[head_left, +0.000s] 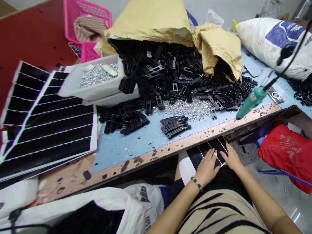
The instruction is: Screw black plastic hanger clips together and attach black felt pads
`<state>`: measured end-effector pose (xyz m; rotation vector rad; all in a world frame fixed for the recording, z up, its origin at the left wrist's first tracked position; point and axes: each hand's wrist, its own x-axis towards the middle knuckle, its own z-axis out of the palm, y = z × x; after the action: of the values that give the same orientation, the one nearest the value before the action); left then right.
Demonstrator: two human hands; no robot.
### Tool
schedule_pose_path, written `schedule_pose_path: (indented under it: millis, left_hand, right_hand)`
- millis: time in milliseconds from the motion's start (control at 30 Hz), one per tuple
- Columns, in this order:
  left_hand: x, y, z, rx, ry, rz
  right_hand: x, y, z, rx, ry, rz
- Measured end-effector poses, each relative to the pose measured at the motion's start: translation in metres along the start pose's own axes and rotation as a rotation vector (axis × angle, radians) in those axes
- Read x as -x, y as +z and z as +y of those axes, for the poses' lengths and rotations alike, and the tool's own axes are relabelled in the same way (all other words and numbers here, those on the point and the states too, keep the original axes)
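Observation:
A sheet of black strip stickers [212, 144] with white wavy dividing lines lies across my lap, just below the table's front edge. My left hand [207, 165] rests flat on the sheet with its fingers stretched toward the table. At the sheet's right edge is my right hand [232, 158], its thumb spread over the black strips and its other fingers pointing forward; their tips are partly hidden. On the table in front of me, several assembled black hinged parts [174, 125] lie side by side.
A large heap of black plastic parts [180, 71] spills from a paper sack [151, 19], with loose screws [195, 109] before it. A tub of screws [80, 92] and sticker sheets [53, 126] are leftward. A green electric screwdriver [252, 102] hangs at right, near a red cloth [287, 156].

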<state>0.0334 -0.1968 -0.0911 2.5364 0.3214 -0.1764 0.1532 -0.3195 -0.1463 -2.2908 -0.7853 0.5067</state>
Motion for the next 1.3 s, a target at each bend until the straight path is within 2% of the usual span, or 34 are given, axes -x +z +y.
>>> schedule_pose_path:
  millis: [100, 233, 367, 467, 600, 733, 933, 1033, 1133, 1233, 1300]
  left_hand:
    - [0.000, -0.004, -0.003, -0.020, -0.060, 0.026]
    - [-0.014, -0.007, -0.001, -0.068, -0.042, 0.067]
    - [-0.034, -0.013, -0.010, -0.043, 0.007, -0.019]
    - [-0.042, -0.013, -0.018, -0.011, 0.010, -0.078]
    - [-0.045, -0.008, -0.024, 0.013, 0.017, -0.071]
    - [-0.047, -0.003, -0.027, 0.011, 0.018, -0.070]
    - [-0.049, 0.003, -0.032, 0.014, 0.013, -0.062]
    - [-0.051, 0.001, -0.032, 0.042, 0.019, -0.060]
    - [-0.049, -0.012, -0.022, 0.114, 0.013, -0.085]
    - [-0.040, -0.034, 0.002, 0.361, -0.005, -0.039]
    - [-0.034, -0.052, 0.021, 0.696, -0.060, -0.096]
  right_hand:
    - [-0.007, 0.001, -0.007, 0.043, 0.064, 0.028]
    - [-0.008, 0.003, -0.012, 0.103, 0.035, 0.027]
    - [-0.004, 0.005, -0.017, 0.158, 0.024, 0.024]
    - [-0.004, 0.004, -0.023, 0.200, 0.073, 0.007]
    - [-0.014, 0.004, -0.029, 0.286, 0.139, 0.047]
    - [-0.029, 0.001, -0.020, 0.333, 0.074, 0.045]
    - [-0.041, -0.023, 0.006, 0.291, -0.028, 0.059]
    - [-0.042, -0.040, 0.016, 0.261, -0.044, 0.140]
    - [-0.036, -0.062, 0.022, 0.239, -0.053, 0.254]
    - [-0.024, -0.085, 0.014, 0.221, -0.109, 0.309]
    - [-0.019, -0.094, -0.006, 0.210, -0.250, 0.331]
